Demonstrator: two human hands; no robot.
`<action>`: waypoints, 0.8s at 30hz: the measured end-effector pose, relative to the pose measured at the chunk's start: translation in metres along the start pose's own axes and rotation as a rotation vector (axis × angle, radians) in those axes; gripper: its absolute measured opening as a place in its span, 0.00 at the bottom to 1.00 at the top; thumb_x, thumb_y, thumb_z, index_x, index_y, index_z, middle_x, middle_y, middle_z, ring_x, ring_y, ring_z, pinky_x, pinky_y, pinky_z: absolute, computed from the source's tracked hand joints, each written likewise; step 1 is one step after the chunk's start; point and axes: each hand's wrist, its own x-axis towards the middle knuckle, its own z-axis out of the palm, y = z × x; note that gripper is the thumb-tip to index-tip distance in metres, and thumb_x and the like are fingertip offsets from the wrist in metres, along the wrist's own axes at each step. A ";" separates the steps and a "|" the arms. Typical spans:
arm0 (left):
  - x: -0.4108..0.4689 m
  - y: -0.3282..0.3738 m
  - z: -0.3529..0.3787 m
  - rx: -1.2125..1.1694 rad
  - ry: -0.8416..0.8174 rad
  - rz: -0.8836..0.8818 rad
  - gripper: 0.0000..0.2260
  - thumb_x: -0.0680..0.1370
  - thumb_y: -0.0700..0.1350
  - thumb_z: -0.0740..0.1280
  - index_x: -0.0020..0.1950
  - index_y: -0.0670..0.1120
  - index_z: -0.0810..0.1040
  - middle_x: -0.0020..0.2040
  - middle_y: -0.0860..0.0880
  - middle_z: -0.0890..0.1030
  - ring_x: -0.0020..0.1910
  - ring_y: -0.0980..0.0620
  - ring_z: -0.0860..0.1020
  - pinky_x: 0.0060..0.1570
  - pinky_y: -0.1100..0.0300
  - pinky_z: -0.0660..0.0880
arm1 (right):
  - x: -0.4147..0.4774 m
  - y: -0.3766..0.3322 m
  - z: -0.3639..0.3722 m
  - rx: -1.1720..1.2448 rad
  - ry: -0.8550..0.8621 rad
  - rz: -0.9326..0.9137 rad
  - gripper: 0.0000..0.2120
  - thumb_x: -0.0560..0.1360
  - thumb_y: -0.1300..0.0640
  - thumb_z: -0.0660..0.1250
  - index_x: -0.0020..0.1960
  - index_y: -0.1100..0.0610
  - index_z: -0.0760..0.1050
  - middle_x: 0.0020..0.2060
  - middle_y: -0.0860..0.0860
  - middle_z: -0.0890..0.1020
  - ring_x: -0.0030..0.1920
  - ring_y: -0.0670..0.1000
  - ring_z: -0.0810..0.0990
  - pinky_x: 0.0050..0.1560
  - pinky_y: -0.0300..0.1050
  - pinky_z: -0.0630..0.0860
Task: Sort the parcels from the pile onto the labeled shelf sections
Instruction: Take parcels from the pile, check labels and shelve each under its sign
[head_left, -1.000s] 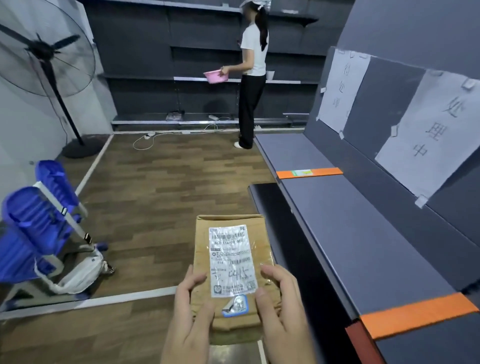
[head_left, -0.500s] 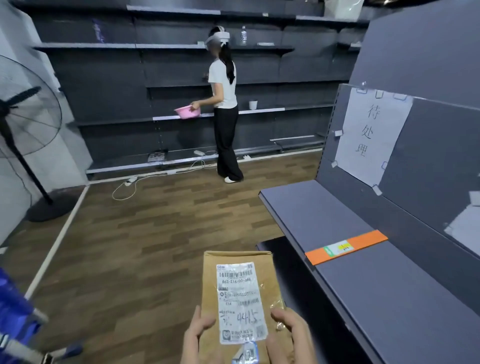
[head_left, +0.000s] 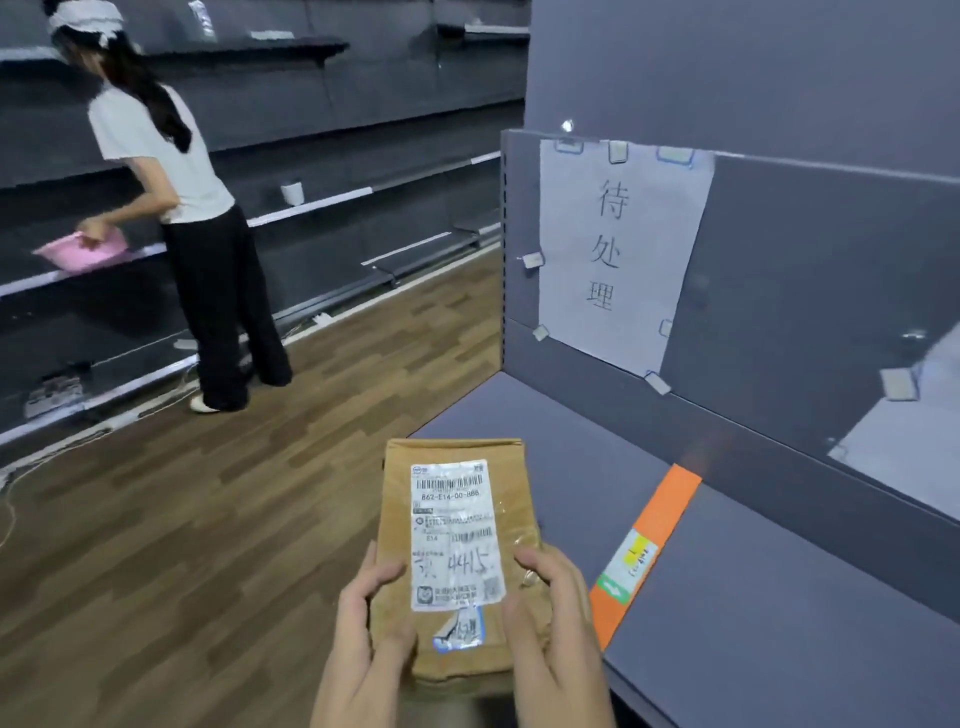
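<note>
**Parcel drawing nearer the grey shelf**

Upper left, a person is handling a pink basin. Bottom centre, the left hand and right hand are gripping the parcel's sides, thumbs pressing on top, other fingers hidden beneath. At right, a paper sign is hanging above an orange strip.

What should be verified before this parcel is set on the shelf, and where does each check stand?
1. Parcel held by left hand and right hand: ok.
2. Shipping label faces up, unobstructed: ok.
3. Label matches the paper sign: cannot tell.
4. Shelf below the sign bare where visible: ok.
5. Parcel on the sign's side of the orange divider: ok.
6. Other person stands away from this shelf: ok.
</note>
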 end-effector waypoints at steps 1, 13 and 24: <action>0.017 0.001 0.002 -0.012 -0.034 -0.007 0.18 0.63 0.49 0.62 0.50 0.67 0.74 0.70 0.58 0.70 0.61 0.72 0.69 0.49 0.80 0.65 | 0.010 0.003 0.005 -0.007 0.029 0.013 0.16 0.72 0.41 0.59 0.60 0.34 0.68 0.63 0.32 0.69 0.68 0.34 0.65 0.60 0.24 0.61; 0.253 -0.032 0.039 -0.090 -0.503 0.011 0.13 0.80 0.36 0.56 0.56 0.50 0.75 0.58 0.53 0.79 0.47 0.69 0.77 0.43 0.72 0.71 | 0.148 0.063 0.103 -0.111 0.481 0.230 0.11 0.77 0.45 0.52 0.59 0.39 0.66 0.64 0.43 0.68 0.68 0.43 0.66 0.70 0.46 0.64; 0.341 -0.048 0.074 -0.093 -0.719 0.007 0.11 0.83 0.41 0.54 0.62 0.51 0.71 0.60 0.57 0.76 0.57 0.63 0.75 0.48 0.75 0.71 | 0.222 0.084 0.117 -0.201 0.665 0.285 0.12 0.82 0.64 0.55 0.60 0.51 0.68 0.60 0.51 0.71 0.59 0.30 0.68 0.55 0.19 0.62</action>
